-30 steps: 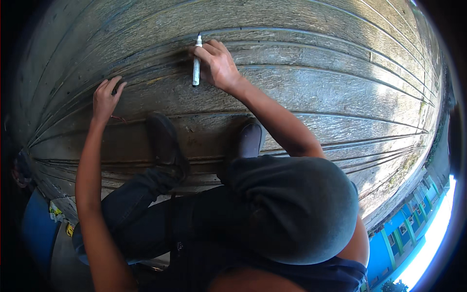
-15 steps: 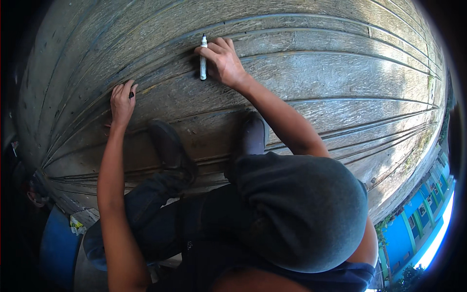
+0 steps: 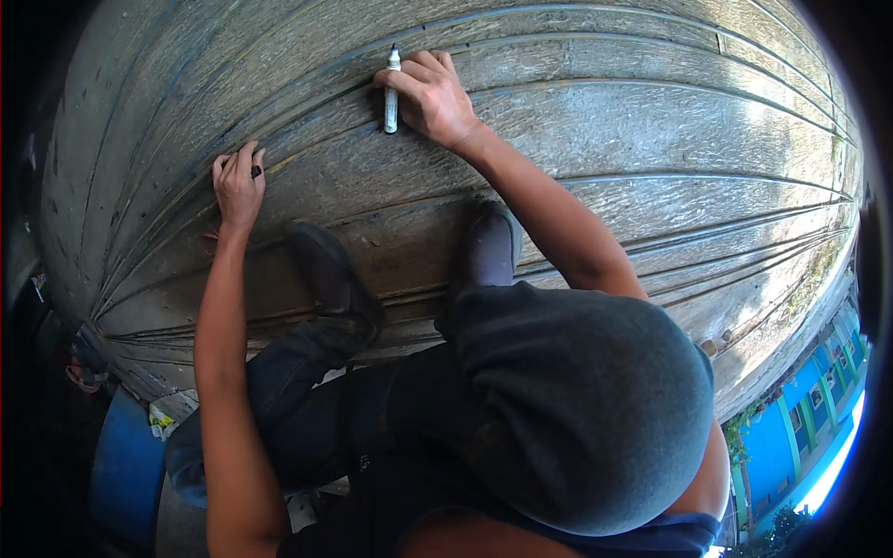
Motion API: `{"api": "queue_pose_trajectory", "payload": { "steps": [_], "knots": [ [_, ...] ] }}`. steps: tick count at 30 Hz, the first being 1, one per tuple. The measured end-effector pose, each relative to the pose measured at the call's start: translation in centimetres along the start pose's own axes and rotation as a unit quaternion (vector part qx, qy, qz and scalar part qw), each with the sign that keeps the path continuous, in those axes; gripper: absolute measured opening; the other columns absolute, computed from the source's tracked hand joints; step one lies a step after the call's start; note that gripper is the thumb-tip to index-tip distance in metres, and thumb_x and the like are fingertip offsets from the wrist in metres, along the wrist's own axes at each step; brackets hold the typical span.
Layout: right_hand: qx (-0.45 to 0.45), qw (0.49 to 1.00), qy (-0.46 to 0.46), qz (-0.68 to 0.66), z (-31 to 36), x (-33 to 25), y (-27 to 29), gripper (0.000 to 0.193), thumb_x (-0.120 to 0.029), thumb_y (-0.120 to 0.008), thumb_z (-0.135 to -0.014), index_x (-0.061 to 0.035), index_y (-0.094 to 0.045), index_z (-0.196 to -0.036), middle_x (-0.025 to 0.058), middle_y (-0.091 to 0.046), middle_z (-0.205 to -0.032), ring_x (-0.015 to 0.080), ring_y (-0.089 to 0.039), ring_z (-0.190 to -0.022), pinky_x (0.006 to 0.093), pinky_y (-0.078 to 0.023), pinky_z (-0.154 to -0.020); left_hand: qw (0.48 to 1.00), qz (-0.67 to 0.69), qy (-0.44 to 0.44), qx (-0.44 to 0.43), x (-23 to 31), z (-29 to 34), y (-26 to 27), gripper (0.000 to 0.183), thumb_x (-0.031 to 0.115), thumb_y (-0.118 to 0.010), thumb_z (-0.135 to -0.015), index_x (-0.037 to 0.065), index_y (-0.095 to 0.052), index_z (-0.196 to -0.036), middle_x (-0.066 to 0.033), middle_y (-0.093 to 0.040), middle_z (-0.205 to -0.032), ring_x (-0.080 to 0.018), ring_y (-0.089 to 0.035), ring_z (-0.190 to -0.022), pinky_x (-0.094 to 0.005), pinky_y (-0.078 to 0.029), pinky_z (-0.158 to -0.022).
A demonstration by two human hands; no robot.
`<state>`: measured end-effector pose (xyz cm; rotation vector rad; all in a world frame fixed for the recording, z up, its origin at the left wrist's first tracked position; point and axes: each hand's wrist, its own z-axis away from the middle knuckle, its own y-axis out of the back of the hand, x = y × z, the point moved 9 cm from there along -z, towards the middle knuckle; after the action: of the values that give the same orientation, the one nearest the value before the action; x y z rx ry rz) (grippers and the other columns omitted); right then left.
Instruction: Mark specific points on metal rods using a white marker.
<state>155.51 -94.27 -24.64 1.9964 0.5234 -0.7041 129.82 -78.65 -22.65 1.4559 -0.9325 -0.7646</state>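
Note:
My right hand grips a white marker between thumb and fingers, its dark bare tip pointing to the far side. The fingers are over the long thin metal rods that run across the ground. Farther left, my left hand reaches down to the rods with bent fingers. A small black marker cap is caught between those fingers. Whether its fingertips also press on a rod is hard to see.
Rough concrete ground lies under the rods, sunlit at the right. My dark shoes and bent knee are between my arms. A blue object stands at lower left; a blue building shows at far right.
The whole view has shifted slightly, so the rods and both hands appear higher. The marker stays in my right hand and the cap in my left.

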Motion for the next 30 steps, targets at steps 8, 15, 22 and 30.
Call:
{"api": "queue_pose_trajectory", "payload": {
  "steps": [8, 15, 22, 30],
  "knots": [
    [0.022, 1.000, 0.009, 0.004, 0.2, -0.1, 0.4, 0.037, -0.009, -0.072, -0.076, -0.0190, -0.068, -0.111, -0.0006, -0.065, -0.089, 0.0211, -0.059, -0.094, 0.0375, -0.042, -0.089, 1.000, 0.004, -0.012, 0.011, 0.1, 0.0, 0.2, 0.021, 0.009, -0.074, -0.090, 0.005, -0.067, -0.109, -0.0124, -0.069, -0.082, -0.0306, -0.065, -0.077, -0.0414, -0.048, -0.083],
    [0.041, 0.999, -0.002, -0.004, 0.2, 0.2, 0.6, 0.043, -0.004, -0.072, -0.072, -0.0159, -0.067, -0.113, 0.0023, -0.065, -0.095, 0.0242, -0.060, -0.097, 0.0394, -0.045, -0.089, 1.000, 0.020, 0.014, -0.002, -0.8, 0.6, -0.6, 0.023, 0.012, -0.075, -0.091, 0.005, -0.066, -0.111, -0.0095, -0.064, -0.074, -0.0282, -0.063, -0.072, -0.0415, -0.048, -0.083],
    [0.060, 0.998, -0.009, -0.010, 0.1, 0.2, 0.8, 0.046, -0.001, -0.070, -0.071, -0.0135, -0.067, -0.115, 0.0049, -0.064, -0.098, 0.0267, -0.059, -0.102, 0.0411, -0.046, -0.090, 0.999, -0.018, 0.027, 0.004, -1.6, 0.7, -0.2, 0.041, 0.017, -0.077, -0.091, 0.008, -0.065, -0.129, -0.0085, -0.064, -0.074, -0.0262, -0.061, -0.068, -0.0391, -0.046, -0.081],
    [0.045, 0.998, -0.033, -0.005, -0.3, 0.2, 0.9, 0.048, 0.001, -0.069, -0.070, -0.0125, -0.067, -0.116, 0.0059, -0.065, -0.100, 0.0278, -0.059, -0.103, 0.0404, -0.047, -0.089, 0.999, -0.035, 0.009, -0.011, -1.4, 0.5, -0.5, 0.041, 0.018, -0.077, -0.091, 0.008, -0.065, -0.129, -0.0095, -0.066, -0.077, -0.0260, -0.062, -0.071, -0.0394, -0.045, -0.080]
  ]
}}
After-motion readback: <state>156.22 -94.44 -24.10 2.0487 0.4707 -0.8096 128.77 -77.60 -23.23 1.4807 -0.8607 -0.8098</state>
